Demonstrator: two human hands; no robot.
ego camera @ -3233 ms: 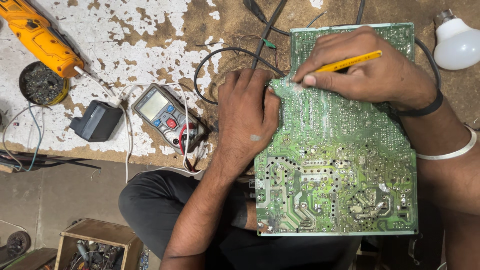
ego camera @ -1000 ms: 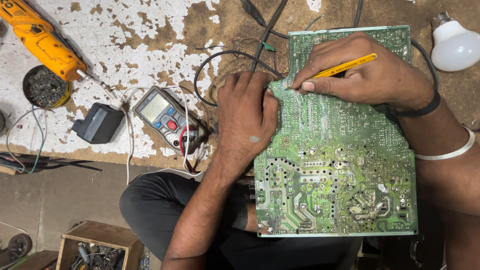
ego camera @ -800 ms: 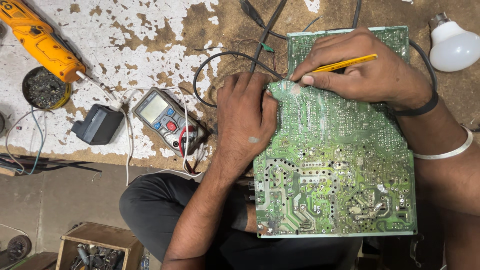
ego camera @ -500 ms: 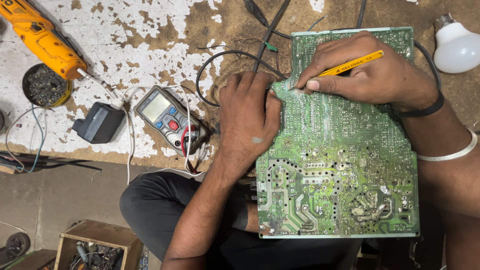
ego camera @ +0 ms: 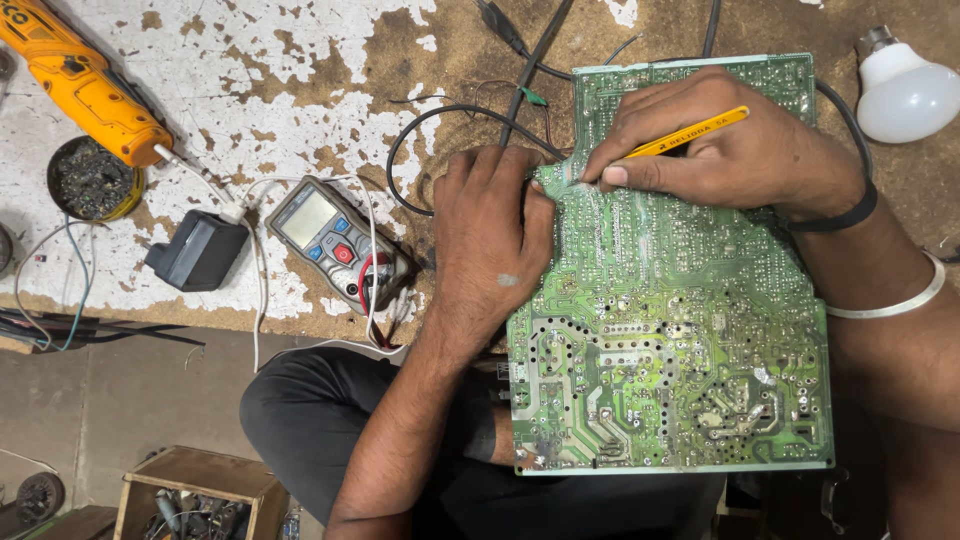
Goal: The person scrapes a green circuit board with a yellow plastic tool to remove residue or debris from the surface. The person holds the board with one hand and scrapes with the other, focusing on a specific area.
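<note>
Even, soft overhead light, sharp focus throughout, faint shadows, and mild glare on the white bulb point(ego camera: 905, 95).

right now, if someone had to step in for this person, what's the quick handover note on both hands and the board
Left hand: flat, palm down, steadying the left edge of the green circuit board, which lies solder side up, part on the worn table and part over the lap.
Right hand: grips a yellow slim tool like a pen, tip at the board's upper left corner.
Nearby: multimeter, black adapter, orange power tool, white bulb.
Done: board turned over and held.
Left: work at that corner is under way; its result is not visible.
</note>
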